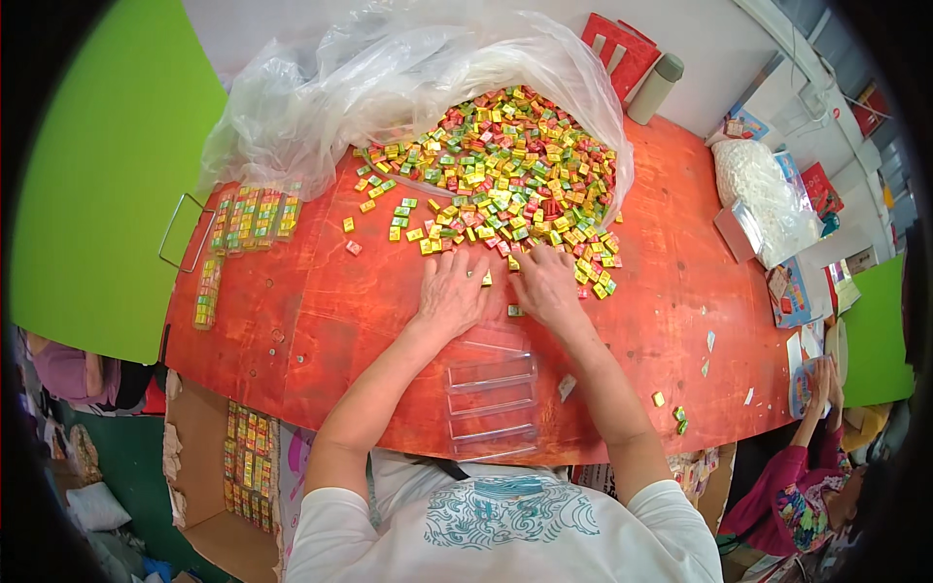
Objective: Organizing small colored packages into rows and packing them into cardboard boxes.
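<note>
Left hand (pixel 454 291), right hand (pixel 547 287) at near edge of heap (pixel 515 160); 1 yellow piece (pixel 487 279) between, nearer left; fingers' clamp: can't tell.

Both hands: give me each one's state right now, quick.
Left hand: near the colourful pile and beside a yellow piece; grip cannot be told.
Right hand: at the pile's near edge; whether it holds anything cannot be told.

Packing workshop, by its red worktable (pixel 680 340), heaped small packets (pixel 515 165), filled trays (pixel 258 216), carton (pixel 199 437).
</note>
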`<state>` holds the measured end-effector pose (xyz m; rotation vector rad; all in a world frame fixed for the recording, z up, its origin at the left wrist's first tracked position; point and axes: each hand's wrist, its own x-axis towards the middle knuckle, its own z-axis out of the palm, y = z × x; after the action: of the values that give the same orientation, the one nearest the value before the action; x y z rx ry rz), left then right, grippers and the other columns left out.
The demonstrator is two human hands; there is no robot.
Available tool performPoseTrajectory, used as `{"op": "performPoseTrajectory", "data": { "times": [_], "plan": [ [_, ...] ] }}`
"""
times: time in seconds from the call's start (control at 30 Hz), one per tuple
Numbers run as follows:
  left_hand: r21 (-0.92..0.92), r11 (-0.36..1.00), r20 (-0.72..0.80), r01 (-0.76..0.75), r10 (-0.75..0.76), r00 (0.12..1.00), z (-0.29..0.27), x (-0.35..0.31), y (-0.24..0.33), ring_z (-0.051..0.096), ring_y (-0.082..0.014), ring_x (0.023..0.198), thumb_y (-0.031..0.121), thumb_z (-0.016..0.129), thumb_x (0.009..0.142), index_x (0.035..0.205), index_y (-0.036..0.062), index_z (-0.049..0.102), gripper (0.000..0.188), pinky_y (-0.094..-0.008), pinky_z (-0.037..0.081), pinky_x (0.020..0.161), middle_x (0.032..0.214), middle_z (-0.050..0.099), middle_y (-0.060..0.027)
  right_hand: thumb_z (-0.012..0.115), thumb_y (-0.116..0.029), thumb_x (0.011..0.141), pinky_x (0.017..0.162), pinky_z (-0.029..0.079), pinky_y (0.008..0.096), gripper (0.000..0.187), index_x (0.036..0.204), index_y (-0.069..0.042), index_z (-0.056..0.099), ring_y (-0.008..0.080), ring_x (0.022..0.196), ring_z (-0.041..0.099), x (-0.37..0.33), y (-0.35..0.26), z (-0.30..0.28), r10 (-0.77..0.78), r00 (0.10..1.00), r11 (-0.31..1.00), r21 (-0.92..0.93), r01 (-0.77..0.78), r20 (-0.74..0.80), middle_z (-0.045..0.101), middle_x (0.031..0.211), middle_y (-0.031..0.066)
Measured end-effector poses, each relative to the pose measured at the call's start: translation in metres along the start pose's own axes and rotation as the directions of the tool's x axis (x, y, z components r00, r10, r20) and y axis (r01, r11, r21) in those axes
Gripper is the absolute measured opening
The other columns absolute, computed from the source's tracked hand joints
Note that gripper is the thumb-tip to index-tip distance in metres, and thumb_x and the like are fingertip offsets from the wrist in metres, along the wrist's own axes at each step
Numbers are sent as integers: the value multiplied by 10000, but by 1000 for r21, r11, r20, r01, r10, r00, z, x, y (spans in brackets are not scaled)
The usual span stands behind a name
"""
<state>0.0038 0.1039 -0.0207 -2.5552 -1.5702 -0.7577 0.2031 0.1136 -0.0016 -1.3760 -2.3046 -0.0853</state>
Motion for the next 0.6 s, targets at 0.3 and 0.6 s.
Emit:
{"op": "performPoseTrajectory", "data": {
  "times": [0.3, 0.6],
  "plan": [
    [71, 996, 36, -53, 50, 998, 11, 1, -2, 509, -297, 1035, 262, 712, 842, 1021, 110, 653, 242, -457, 380, 838, 1029, 539, -115, 733, -242, 816, 826, 402, 428, 179, 916, -110, 663, 272, 924, 573, -6, 10, 5, 9, 997, 995, -103, -17, -73, 572, 920, 85],
    [61, 998, 20, -29, 27, 999, 7, -2, -4, 510, -294, 1037, 256, 705, 837, 1017, 122, 653, 230, -465, 373, 831, 1026, 534, -112, 701, -275, 852, 855, 397, 442, 202, 893, -82, 660, 282, 927, 575, 4, -4, 11, 82, 993, 985, -143, -93, -80, 576, 909, 102]
  ]
}}
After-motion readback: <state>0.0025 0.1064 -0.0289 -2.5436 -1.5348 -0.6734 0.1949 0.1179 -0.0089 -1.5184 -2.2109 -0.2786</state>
